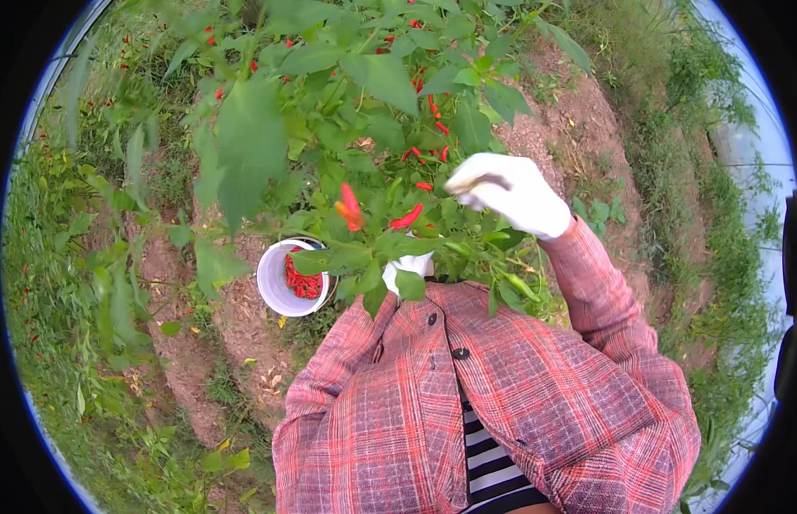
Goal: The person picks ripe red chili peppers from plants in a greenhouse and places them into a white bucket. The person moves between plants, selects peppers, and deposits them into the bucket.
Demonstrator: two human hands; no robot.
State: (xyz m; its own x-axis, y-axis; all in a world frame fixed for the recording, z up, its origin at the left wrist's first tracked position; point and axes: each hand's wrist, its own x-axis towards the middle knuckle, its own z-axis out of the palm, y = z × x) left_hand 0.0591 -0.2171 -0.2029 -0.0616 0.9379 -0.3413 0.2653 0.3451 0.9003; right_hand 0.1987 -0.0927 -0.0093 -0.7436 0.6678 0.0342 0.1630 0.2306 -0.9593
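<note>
My right hand (511,193), in a white glove with dirty fingertips, is raised over the right side of a chili pepper plant (379,135). Its fingers are blurred and bent, and whether anything lies between them does not show. My left hand (408,266), also in a white glove, is low among the leaves near my jacket, mostly hidden by foliage. Red chili peppers (407,217) hang between and above the hands, one partly orange. Green chili peppers (522,287) hang below my right hand. A white bucket (270,276) holding many red chilies stands left of my left hand.
Large leaves (250,141) hang close to the camera at the upper left. Bare soil strips (585,135) run between weedy plant rows on both sides. More chili plants with red fruit stand at the left. Pale sheeting (752,154) curves along the right edge.
</note>
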